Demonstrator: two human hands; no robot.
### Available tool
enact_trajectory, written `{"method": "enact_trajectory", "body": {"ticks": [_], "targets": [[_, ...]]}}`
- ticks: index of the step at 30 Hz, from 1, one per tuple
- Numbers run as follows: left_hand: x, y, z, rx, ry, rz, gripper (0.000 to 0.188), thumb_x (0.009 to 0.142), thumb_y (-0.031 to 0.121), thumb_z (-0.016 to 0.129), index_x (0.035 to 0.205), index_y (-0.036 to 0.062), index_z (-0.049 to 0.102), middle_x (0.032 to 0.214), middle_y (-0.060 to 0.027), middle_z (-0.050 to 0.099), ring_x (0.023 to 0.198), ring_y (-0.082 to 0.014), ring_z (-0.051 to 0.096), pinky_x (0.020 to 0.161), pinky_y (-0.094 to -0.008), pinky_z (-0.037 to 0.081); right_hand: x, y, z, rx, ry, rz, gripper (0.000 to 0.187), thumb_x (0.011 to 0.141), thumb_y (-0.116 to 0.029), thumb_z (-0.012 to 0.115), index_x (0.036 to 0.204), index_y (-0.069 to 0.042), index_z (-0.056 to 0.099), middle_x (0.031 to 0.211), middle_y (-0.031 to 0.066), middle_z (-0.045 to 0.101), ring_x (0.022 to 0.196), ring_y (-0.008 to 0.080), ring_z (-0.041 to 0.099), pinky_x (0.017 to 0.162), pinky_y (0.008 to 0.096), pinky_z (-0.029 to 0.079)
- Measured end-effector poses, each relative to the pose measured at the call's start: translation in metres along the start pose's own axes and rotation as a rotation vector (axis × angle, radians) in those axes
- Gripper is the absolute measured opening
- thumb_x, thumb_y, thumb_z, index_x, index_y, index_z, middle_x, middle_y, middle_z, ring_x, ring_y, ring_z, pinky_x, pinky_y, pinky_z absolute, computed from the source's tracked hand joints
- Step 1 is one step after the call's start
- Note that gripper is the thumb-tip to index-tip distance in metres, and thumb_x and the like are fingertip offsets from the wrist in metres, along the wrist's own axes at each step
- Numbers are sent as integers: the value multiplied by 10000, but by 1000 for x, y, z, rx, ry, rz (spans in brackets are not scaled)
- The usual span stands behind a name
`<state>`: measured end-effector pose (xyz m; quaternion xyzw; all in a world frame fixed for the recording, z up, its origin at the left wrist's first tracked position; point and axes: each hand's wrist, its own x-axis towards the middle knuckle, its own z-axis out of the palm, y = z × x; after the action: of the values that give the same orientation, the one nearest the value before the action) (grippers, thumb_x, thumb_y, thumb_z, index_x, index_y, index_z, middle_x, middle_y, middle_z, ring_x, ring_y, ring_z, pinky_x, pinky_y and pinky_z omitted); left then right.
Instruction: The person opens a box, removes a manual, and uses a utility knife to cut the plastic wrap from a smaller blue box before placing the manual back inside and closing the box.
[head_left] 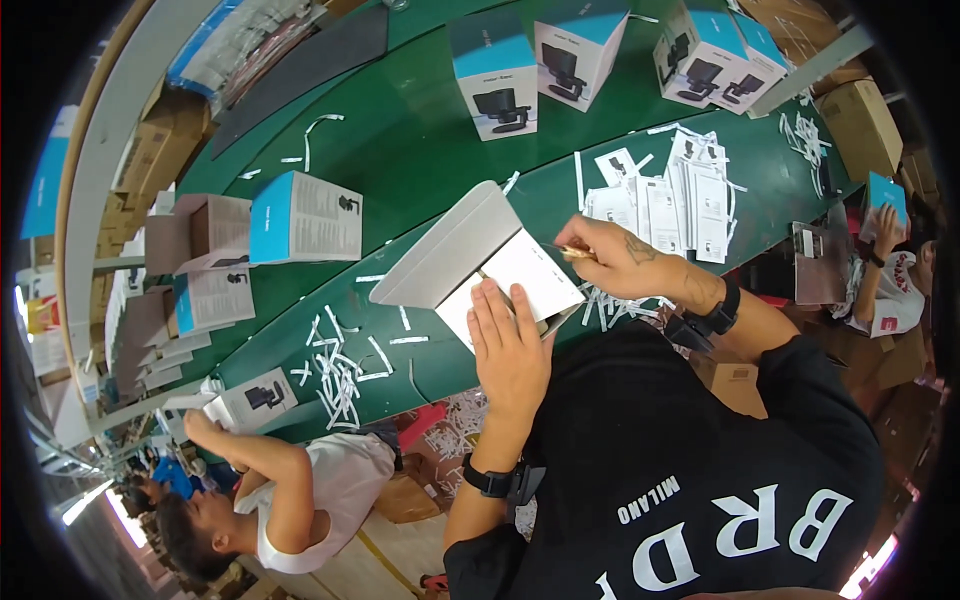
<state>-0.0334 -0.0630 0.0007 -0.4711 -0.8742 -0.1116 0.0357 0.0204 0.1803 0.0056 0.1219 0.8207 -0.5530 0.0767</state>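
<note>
An open carton lies in front of me on the green table, its grey-white lid flap folded up to the left. Inside it is a flat white surface. Across that surface and the carton's near edge rests my left hand, fingers stretched out and holding nothing. My right hand is just right of the carton, its fingers closed on a small tan object too small to make out. Beside that hand lies a pile of white printed leaflets.
Blue-and-white product boxes stand along the table's far side, with more boxes at the left. White paper strips are scattered about. A co-worker handles a box at the left; another person holds one at the right.
</note>
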Motion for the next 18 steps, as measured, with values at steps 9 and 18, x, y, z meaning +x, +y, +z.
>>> {"method": "enact_trajectory", "body": {"ticks": [9, 18], "targets": [[1, -1, -1, -41, 31, -29, 844, 839, 357, 781, 1501, -33, 434, 1562, -345, 356, 1456, -501, 358, 1165, -561, 327, 9, -24, -32, -418, -142, -115, 409, 969, -218, 646, 1319, -11, 608, 1106, 209, 701, 961, 355, 696, 806, 404, 550], [2, 0, -1, -45, 27, -47, 842, 839, 360, 781, 1505, -22, 437, 1561, -337, 368, 1454, -495, 368, 1163, -556, 330, 6, -35, -41, -649, -121, -254, 409, 1007, -261, 603, 1345, -30, 601, 1036, 180, 700, 848, 367, 703, 740, 422, 565]]}}
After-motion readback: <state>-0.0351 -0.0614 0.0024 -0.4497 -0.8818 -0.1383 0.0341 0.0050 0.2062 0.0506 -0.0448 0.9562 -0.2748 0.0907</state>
